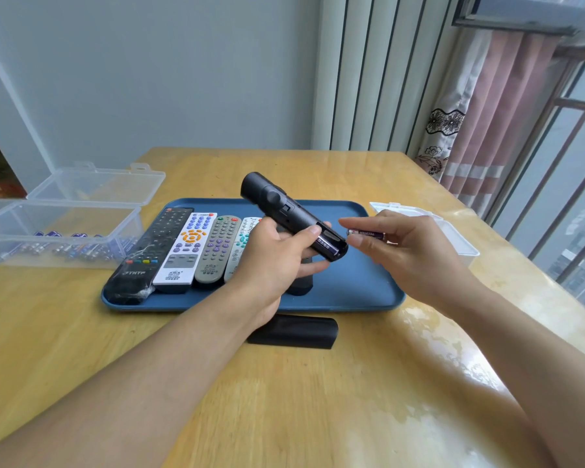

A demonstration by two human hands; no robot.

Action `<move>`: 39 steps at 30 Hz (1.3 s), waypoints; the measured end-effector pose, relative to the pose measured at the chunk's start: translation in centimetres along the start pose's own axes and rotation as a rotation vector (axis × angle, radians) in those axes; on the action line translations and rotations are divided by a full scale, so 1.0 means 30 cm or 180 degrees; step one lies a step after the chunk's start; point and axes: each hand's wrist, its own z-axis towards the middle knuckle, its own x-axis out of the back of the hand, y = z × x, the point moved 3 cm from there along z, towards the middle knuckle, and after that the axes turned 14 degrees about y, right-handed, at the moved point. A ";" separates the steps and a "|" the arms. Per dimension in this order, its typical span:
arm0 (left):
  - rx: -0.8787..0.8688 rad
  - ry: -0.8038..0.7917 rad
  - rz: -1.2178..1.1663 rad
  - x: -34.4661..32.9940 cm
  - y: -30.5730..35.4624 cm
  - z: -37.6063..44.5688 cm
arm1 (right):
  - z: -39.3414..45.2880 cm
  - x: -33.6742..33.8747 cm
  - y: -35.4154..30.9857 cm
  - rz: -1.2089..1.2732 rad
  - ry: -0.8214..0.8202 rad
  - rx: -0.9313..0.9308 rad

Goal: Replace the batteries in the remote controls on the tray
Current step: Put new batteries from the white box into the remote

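My left hand (pixel 277 255) grips a black remote (pixel 284 211) back side up above the blue tray (pixel 358 282). Its battery bay is open, with one purple battery (pixel 326 247) lying inside. My right hand (pixel 395 246) pinches a second purple battery (pixel 368 234) just right of the bay's end, apart from it. The black battery cover (pixel 298 327) lies on the table in front of the tray. Several other remotes lie side by side on the tray's left: a black one (pixel 149 251), a white one (pixel 186 248), a grey one (pixel 217 248) and another white one (pixel 244 238), partly hidden by my left hand.
A clear plastic box (pixel 58 231) with its lid open holds several batteries at the left of the wooden table (pixel 318 383). Another clear box (pixel 453 234) stands right of the tray, behind my right hand. A dark object (pixel 301 282) on the tray is mostly hidden by my left hand.
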 end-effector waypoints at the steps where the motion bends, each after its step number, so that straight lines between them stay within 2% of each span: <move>1: 0.0015 0.0030 -0.0017 0.002 -0.001 0.000 | 0.000 -0.003 0.002 -0.0046 -0.0039 -0.0010; 9: 0.0148 0.0077 -0.0065 0.001 -0.001 -0.002 | -0.003 -0.003 0.002 -0.0158 -0.0122 0.0089; 18: 0.0243 0.0090 -0.0105 0.002 -0.005 -0.002 | -0.004 -0.002 -0.001 0.0696 -0.0173 -0.0263; 24: 0.0314 0.0006 -0.0142 -0.003 -0.006 -0.009 | 0.005 0.013 -0.007 0.1135 0.0082 -0.0173; 32: 0.0369 -0.0133 -0.0245 -0.010 -0.004 -0.020 | 0.001 0.007 0.002 0.1114 0.0223 0.0032; 39: 0.0214 -0.0043 -0.0209 -0.010 -0.003 -0.021 | -0.013 0.002 0.007 0.0432 0.0339 0.0225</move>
